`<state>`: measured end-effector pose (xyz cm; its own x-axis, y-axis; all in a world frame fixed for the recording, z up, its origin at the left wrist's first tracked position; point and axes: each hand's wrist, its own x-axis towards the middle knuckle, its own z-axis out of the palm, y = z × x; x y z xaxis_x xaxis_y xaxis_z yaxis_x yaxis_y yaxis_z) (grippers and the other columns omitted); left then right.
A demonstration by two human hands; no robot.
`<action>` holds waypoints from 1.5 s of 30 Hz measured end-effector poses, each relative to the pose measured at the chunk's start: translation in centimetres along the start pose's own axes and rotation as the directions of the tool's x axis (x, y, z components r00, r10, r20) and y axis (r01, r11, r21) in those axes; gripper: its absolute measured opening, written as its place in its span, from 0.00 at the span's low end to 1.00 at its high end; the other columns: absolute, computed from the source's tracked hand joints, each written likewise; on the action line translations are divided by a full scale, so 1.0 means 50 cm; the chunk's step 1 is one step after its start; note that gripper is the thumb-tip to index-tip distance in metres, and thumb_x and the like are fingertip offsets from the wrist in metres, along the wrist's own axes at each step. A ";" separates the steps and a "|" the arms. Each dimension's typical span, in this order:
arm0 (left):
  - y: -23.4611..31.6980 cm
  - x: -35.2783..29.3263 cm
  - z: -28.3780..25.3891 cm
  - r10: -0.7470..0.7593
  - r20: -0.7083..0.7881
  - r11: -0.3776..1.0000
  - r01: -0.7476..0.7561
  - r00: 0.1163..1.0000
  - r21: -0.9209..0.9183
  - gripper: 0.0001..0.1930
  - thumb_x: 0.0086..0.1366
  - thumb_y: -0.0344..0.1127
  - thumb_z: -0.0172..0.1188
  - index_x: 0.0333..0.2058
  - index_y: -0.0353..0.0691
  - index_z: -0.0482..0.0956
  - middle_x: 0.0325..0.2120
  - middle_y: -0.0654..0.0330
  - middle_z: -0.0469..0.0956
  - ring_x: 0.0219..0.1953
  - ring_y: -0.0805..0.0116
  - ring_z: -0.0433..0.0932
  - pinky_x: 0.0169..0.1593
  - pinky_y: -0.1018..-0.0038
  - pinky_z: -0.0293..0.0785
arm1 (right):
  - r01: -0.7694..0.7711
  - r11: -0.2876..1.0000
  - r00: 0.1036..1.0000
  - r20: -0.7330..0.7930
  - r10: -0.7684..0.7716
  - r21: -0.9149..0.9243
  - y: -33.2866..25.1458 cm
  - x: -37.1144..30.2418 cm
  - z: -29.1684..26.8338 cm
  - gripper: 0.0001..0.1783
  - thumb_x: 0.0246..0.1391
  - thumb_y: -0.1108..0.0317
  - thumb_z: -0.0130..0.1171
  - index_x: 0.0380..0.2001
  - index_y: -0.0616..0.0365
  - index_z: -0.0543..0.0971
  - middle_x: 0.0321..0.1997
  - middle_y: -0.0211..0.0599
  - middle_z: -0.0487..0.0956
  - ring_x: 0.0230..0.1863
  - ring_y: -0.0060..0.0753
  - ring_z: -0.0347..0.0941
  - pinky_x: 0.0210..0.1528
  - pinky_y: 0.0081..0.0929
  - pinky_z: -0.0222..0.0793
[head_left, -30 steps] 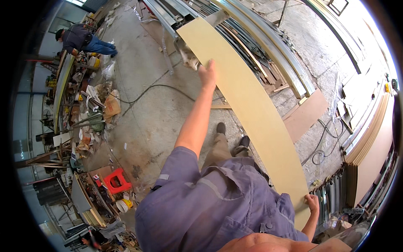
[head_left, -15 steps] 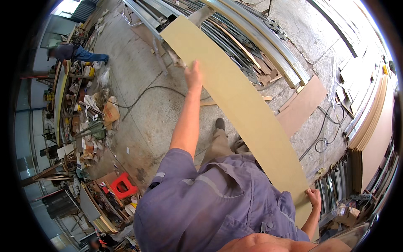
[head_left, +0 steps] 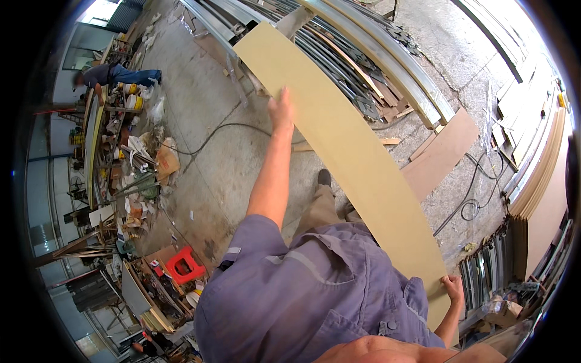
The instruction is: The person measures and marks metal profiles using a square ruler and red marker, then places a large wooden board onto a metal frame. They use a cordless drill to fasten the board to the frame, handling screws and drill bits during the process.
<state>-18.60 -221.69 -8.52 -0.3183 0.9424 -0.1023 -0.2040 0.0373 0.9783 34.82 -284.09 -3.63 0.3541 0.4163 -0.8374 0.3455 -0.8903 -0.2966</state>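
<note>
A long tan board runs slantwise across my front, from the far middle down to my right side. My left hand is closed on its left edge, toward the far end, with the arm stretched out. Beside my body my right hand grips the opposite edge close to the near end. Fingers under the board are hidden. The board's far end overlaps a stack of metal profiles on the floor; I cannot tell whether it touches them.
A brown panel lies right of the board. Cables trail over the concrete. Brown sheets and metal lengths stand at the right. Left are cluttered benches, a red plastic stool and another person bending over a board.
The view has shifted slightly, so the surroundings sit a little differently. Both hands keep their hold on the board, which stays nearly in place.
</note>
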 end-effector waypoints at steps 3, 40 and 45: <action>0.006 -0.002 0.001 -0.022 0.003 1.000 0.022 1.000 0.017 0.20 0.70 0.41 0.61 0.47 0.25 0.75 0.44 0.53 0.81 0.42 0.65 0.82 0.44 0.69 0.79 | -0.012 1.000 1.000 0.014 0.012 -0.006 0.007 0.003 0.005 0.20 0.50 0.55 0.60 0.24 0.65 0.84 0.20 0.24 0.75 0.24 0.18 0.69 0.28 0.26 0.64; -0.019 -0.002 -0.024 -0.082 0.016 0.993 0.080 0.997 0.089 0.22 0.72 0.42 0.57 0.52 0.27 0.72 0.49 0.51 0.78 0.48 0.63 0.80 0.50 0.66 0.78 | -0.031 0.998 1.000 0.007 0.030 0.057 0.058 0.052 0.040 0.20 0.49 0.56 0.62 0.18 0.64 0.81 0.15 0.22 0.70 0.20 0.16 0.64 0.22 0.27 0.57; -0.002 -0.007 -0.002 -0.048 0.044 0.999 0.049 0.998 -0.020 0.19 0.72 0.40 0.56 0.50 0.27 0.73 0.45 0.52 0.80 0.44 0.65 0.80 0.48 0.69 0.78 | -0.034 0.997 0.999 -0.020 0.036 0.065 0.059 0.046 0.014 0.20 0.48 0.56 0.63 0.18 0.64 0.80 0.16 0.22 0.69 0.21 0.16 0.63 0.22 0.27 0.56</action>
<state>-18.55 -222.08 -8.61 -0.2670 0.9533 -0.1413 -0.2378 0.0769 0.9683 36.05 -285.87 -6.76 0.3830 0.3879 -0.8383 0.2763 -0.9141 -0.2968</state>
